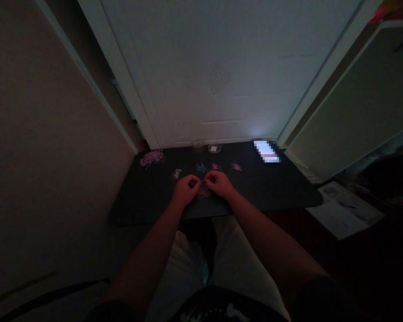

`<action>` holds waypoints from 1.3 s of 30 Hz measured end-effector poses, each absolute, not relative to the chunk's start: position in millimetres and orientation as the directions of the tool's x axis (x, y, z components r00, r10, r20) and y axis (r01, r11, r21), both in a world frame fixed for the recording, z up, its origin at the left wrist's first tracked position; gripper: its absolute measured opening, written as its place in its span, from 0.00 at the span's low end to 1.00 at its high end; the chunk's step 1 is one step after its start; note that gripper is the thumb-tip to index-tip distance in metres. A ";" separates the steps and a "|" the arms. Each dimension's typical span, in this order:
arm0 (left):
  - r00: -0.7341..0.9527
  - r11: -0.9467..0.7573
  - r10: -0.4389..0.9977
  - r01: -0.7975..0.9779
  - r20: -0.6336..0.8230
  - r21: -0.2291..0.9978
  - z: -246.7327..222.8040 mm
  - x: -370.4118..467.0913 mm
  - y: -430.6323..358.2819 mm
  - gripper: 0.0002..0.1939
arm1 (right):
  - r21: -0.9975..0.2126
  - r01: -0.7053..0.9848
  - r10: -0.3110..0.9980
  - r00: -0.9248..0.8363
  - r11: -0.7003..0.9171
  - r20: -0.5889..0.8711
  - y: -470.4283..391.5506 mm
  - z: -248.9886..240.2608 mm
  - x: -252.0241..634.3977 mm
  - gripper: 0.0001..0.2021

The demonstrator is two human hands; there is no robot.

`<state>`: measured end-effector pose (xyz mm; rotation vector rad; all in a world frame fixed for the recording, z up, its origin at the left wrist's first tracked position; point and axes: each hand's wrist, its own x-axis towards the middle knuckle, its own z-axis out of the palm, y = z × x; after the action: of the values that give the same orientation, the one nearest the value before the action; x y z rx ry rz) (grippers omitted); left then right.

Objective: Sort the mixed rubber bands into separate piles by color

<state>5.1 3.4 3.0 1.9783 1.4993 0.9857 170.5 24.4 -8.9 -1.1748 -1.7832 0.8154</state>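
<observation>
My left hand and my right hand meet over the dark table with thumb and forefinger pinched. Their fingertips are close together. Whatever lies between them is too small and dim to make out. Just below the fingertips is a reddish pile of thin, small loops or strands, partly hidden by the hands. Beyond my hands lie a blue-green pile, a pink pile and another pink pile. A pale yellow pile sits beside my left hand.
At the table's back left is a larger pink-purple heap. A clear cup and a round lid with a white label stand near the white panel. A lit phone lies at the back right. Papers lie lower right.
</observation>
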 end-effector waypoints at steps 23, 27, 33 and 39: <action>0.140 -0.300 0.953 0.554 0.269 0.776 2.6 6.2 3.3 0.07 | -0.868 0.398 0.954 -0.158 0.298 0.255 25.0 -9.7 172.6 0.05; 0.158 -0.320 0.947 0.546 0.280 0.774 1.9 5.9 3.3 0.07 | -0.874 0.390 0.956 -0.157 0.290 0.247 26.1 -11.8 173.2 0.06; 0.166 -0.339 0.940 0.532 0.297 0.776 0.5 5.5 3.5 0.06 | -0.860 0.415 0.954 -0.160 0.298 0.253 25.7 -11.1 173.6 0.06; 0.170 -0.348 0.937 0.517 0.305 0.782 0.3 5.7 3.0 0.06 | -0.848 0.436 0.954 -0.152 0.300 0.259 24.2 -7.7 172.3 0.07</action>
<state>5.7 3.0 0.3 1.9409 1.3696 1.0769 172.3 24.2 -7.7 -1.2628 -1.7381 0.7847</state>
